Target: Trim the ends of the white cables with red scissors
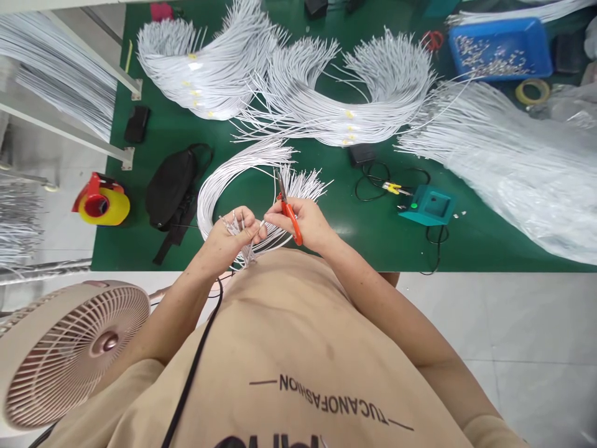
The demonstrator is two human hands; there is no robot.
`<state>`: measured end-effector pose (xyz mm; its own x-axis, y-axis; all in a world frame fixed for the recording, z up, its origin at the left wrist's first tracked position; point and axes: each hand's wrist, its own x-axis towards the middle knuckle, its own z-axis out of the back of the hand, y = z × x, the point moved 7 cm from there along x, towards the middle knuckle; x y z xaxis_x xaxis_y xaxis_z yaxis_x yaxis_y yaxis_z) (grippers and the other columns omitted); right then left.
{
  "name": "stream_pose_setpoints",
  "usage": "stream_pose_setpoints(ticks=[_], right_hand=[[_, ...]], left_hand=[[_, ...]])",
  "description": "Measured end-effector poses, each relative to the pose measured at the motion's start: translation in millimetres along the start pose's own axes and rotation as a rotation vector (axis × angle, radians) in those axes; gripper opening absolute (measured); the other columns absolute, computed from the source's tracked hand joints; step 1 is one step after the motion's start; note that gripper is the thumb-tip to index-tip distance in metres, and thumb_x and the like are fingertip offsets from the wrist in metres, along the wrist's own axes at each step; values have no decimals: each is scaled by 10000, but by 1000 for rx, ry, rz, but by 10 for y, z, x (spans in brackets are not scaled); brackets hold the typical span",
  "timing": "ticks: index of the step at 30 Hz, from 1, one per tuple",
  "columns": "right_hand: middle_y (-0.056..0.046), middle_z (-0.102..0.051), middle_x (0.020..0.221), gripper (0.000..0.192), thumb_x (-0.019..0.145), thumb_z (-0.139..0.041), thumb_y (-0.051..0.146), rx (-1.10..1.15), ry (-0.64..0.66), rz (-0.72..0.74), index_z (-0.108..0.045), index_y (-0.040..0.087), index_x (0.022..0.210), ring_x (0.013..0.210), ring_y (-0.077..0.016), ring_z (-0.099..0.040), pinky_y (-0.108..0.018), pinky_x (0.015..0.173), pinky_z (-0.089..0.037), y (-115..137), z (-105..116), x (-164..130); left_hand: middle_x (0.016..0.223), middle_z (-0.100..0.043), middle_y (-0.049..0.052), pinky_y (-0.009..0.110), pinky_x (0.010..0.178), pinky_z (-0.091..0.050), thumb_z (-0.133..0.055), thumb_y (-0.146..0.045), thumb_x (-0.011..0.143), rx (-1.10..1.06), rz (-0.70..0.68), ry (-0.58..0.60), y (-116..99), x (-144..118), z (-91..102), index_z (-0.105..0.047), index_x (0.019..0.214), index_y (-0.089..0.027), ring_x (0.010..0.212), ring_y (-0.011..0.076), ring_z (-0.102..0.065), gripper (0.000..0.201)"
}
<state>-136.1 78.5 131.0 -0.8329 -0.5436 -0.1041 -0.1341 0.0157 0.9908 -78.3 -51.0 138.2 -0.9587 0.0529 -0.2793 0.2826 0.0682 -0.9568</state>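
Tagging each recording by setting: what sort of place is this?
Probably a small wire-assembly workshop: bundles of cut white wires on a green work table, a blue plastic tray of small metal parts, red-handled scissors in the right hand.

White plastic-sheathed wires, smooth and faintly glossy, are looping across a matt green surface that is showing a soft sheen near the front edge. The left hand is gripping their bare metal-tipped ends, while the right hand is holding scissors with glossy orange plastic handles and dull metal blades. A black cloth bag is lying matt beside them. A clear, crinkled plastic sheet is glinting at right, and a blue plastic tray is holding small shiny metal parts.
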Motion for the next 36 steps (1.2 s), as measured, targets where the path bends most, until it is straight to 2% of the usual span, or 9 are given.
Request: stream_pose_setpoints(ticks=[5, 10, 12, 16, 21, 26, 31, 33, 36], right_hand=[[30, -555, 658, 249, 732, -687, 401, -13, -61, 19, -624, 160, 732, 621, -96, -459, -245, 627, -377, -15, -1, -49], [14, -513, 683, 205, 783, -626, 323, -244, -122, 296, -566, 178, 651, 685, -119, -464, -270, 686, -381, 225, -121, -216], [25, -470, 641, 266, 797, -617, 336, -216, -146, 303, -518, 183, 604, 645, -110, -428, -266, 654, -365, 235, -121, -240], [28, -516, 661, 252, 780, -646, 378, -84, -318, 146, -574, 175, 649, 644, -100, -442, -255, 652, -372, 111, 68, -173], [8, -638, 742, 228, 701, -698, 373, 14, -146, -5, -681, 161, 783, 693, -119, -542, -259, 688, -422, -27, -23, -35], [2, -619, 702, 201, 742, -640, 358, -201, -229, -106, -664, 160, 762, 671, -132, -525, -272, 668, -412, -101, 123, -78], [-78, -660, 968, 166, 843, -516, 224, -713, -438, 170, -670, 170, 875, 941, -200, -561, -336, 873, -387, 341, 250, -186], [-70, -661, 945, 178, 862, -509, 248, -680, -343, 235, -672, 176, 864, 901, -186, -573, -312, 841, -399, 447, 142, -162], [-38, -651, 855, 186, 836, -544, 304, -545, -187, 131, -666, 176, 780, 744, -148, -558, -270, 677, -398, 402, -5, -65]], left_hand=[[697, -645, -11, 242, 664, -441, -763, -256, 736, 30, 14, -124, 27, -4, 40, -439, 740, -198, 686, 117, -601, 329], [708, -637, -36, 243, 652, -448, -829, -218, 603, 32, -45, -300, -5, 1, 133, -440, 751, -203, 631, 102, -569, 416], [725, -652, -29, 243, 653, -446, -828, -229, 603, 40, -55, -320, -17, 5, 153, -454, 765, -204, 637, 104, -570, 408], [736, -657, -17, 246, 664, -435, -819, -280, 638, 59, -35, -314, -7, 4, 152, -456, 755, -203, 672, 112, -574, 389], [750, -663, -14, 267, 705, -467, -850, -283, 613, 58, 9, -255, 48, 22, 129, -505, 792, -197, 703, 128, -614, 398], [961, -731, 74, 351, 892, -514, -832, -297, 670, 52, 96, -148, 131, 32, 174, -620, 938, -182, 937, 198, -686, 361], [1059, -714, 105, 421, 954, -519, -853, -298, 634, 81, 78, -187, 143, 25, 235, -639, 1089, -173, 1036, 240, -668, 519], [1083, -702, 104, 425, 952, -520, -853, -294, 632, 87, 69, -170, 138, 35, 200, -613, 1167, -173, 1029, 238, -668, 599], [1140, -686, 108, 402, 969, -506, -840, -293, 650, 104, 45, -133, 116, 52, 124, -567, 1252, -172, 1044, 229, -661, 672]])
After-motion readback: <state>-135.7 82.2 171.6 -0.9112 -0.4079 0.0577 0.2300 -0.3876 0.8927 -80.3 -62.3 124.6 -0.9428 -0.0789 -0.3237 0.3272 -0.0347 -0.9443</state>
